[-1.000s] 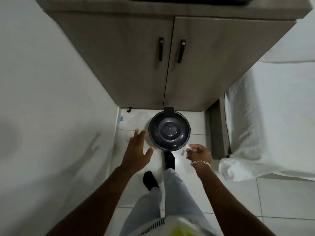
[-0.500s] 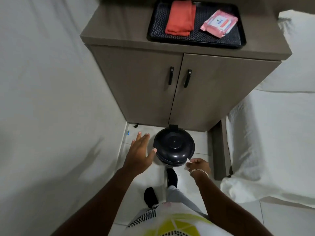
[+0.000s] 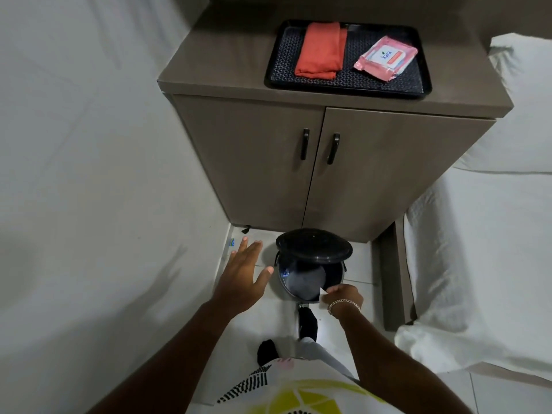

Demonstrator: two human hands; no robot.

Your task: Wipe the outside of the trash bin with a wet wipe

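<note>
A small black pedal trash bin [image 3: 283, 283] stands on the white tiled floor in front of a cabinet. Its round lid [image 3: 313, 245] is tilted up and the inside shows. My right foot in a black sock [image 3: 307, 319] rests on the pedal at the bin's front. My right hand [image 3: 342, 295], with a chain bracelet, is closed on a small white wet wipe [image 3: 322, 291] at the bin's near right rim. My left hand [image 3: 245, 273] hovers just left of the bin with its fingers spread, holding nothing.
A brown two-door cabinet [image 3: 313, 174] stands behind the bin. On top sits a black tray [image 3: 346, 88] with a folded orange cloth [image 3: 321, 52] and a pink wet wipe pack [image 3: 385, 56]. White walls lie to the left, a white-sheeted bed [image 3: 484, 249] to the right.
The bin's lid has swung up from shut. My right hand with the wipe has moved over the bin's front rim. The view has tilted up to show the cabinet top.
</note>
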